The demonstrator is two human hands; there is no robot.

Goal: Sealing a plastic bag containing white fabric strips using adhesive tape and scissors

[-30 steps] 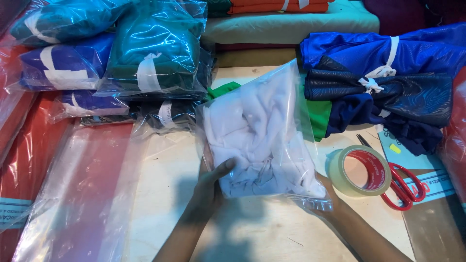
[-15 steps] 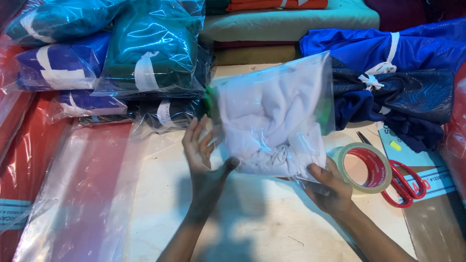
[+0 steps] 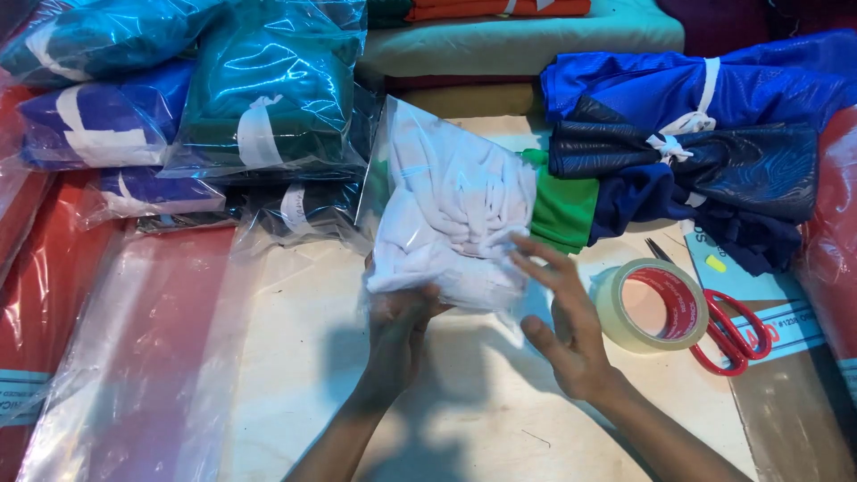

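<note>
While left hand (image 3: 399, 323) grips the bagged white cloth (image 3: 451, 210) from below, right hand (image 3: 561, 314) hovers spread beside.

left hand (image 3: 399, 326) – fingers curled, gripping | right hand (image 3: 562, 312) – open, fingers spread

I see my left hand (image 3: 402, 321) gripping the lower edge of a clear plastic bag stuffed with white folded cloth (image 3: 451, 210), holding it tilted above the pale wooden worktop (image 3: 464, 411). My right hand (image 3: 562, 317) is spread open, fingertips brushing the bag's lower right corner. Just right of the bag lies a roll of clear packing tape with a red core (image 3: 653, 306), and red-handled scissors (image 3: 728, 326) rest against the roll. Left of the bag sit bagged teal and blue garments (image 3: 259, 98); right of it, tied blue fabric bundles (image 3: 696, 134).
</note>
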